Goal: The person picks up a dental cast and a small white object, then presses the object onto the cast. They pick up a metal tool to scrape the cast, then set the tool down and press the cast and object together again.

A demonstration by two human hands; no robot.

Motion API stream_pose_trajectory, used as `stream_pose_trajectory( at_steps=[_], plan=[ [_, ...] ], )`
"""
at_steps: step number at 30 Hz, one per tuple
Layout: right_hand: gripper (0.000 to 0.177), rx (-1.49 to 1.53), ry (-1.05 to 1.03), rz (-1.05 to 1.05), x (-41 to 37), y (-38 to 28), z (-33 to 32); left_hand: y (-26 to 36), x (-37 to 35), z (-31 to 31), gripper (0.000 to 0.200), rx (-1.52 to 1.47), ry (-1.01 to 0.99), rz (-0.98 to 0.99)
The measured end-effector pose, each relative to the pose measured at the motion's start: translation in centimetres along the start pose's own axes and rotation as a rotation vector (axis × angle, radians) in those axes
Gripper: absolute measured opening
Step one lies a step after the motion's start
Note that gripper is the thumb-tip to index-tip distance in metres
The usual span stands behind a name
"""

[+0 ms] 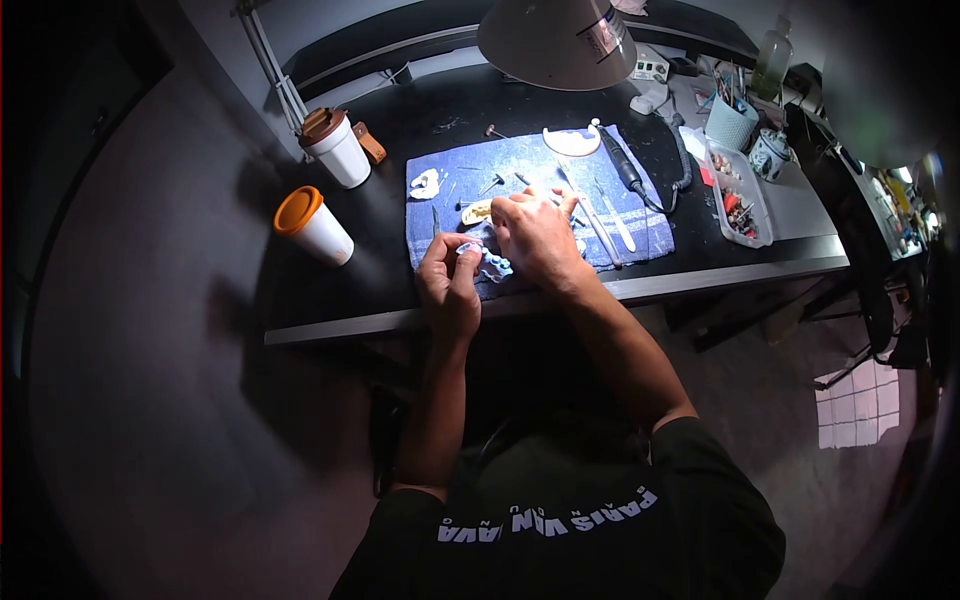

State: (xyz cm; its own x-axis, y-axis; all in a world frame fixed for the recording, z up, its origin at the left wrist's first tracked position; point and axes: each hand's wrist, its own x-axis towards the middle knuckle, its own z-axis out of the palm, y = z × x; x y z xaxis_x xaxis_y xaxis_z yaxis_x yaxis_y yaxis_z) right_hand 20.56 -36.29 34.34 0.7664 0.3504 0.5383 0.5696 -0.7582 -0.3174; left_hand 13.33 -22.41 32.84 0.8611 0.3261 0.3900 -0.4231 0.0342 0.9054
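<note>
Under the lamp, my left hand (448,283) pinches a pale blue-and-white dental model (495,267) near the front edge of a blue cloth (655,240). My right hand (538,238) is just to the right of it, fingers curled down; whatever they hold is hidden. Beyond my fingers lies a yellowish dental cast (477,212), partly covered by the right hand. A small white piece (425,184) rests at the cloth's left side. Right of my hand are a long pale-handled tool (600,232) and a black corded handpiece (622,160).
Two lidded cups, one brown-topped (340,152) and one orange-topped (318,230), stand at left. A lamp shade (556,45) hangs over the back. A plastic tray (750,238) of small parts and a tool holder (731,122) are at right. The desk's metal edge (725,275) runs in front.
</note>
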Motion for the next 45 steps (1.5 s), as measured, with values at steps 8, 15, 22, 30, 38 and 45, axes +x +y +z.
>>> stream_pose_trajectory(
  at_steps=[8,15,22,30,38,45],
  plan=[
    [0.01,0.375,0.198,0.01,-2.3,1.4,-4.2,0.1,0.2,0.5,0.013,0.286,-0.044,0.083],
    [0.01,0.451,0.261,-0.086,-4.8,1.9,-3.4,0.3,0.1,0.8,0.012,0.353,-0.101,0.057],
    [0.008,0.412,0.265,-0.109,-5.0,2.0,-3.8,1.1,-0.2,1.1,0.01,0.351,-0.141,0.046],
    [0.011,0.303,0.232,-0.139,-5.2,2.1,-3.1,0.9,0.0,1.4,0.009,0.408,-0.205,0.174],
    [0.026,0.323,0.187,-0.14,-5.6,1.6,-3.5,0.1,0.1,1.1,0.011,0.364,-0.161,0.112],
    [0.03,0.419,0.197,-0.145,-5.3,2.3,-3.4,0.4,0.1,0.6,0.011,0.362,-0.211,0.008]
  ],
)
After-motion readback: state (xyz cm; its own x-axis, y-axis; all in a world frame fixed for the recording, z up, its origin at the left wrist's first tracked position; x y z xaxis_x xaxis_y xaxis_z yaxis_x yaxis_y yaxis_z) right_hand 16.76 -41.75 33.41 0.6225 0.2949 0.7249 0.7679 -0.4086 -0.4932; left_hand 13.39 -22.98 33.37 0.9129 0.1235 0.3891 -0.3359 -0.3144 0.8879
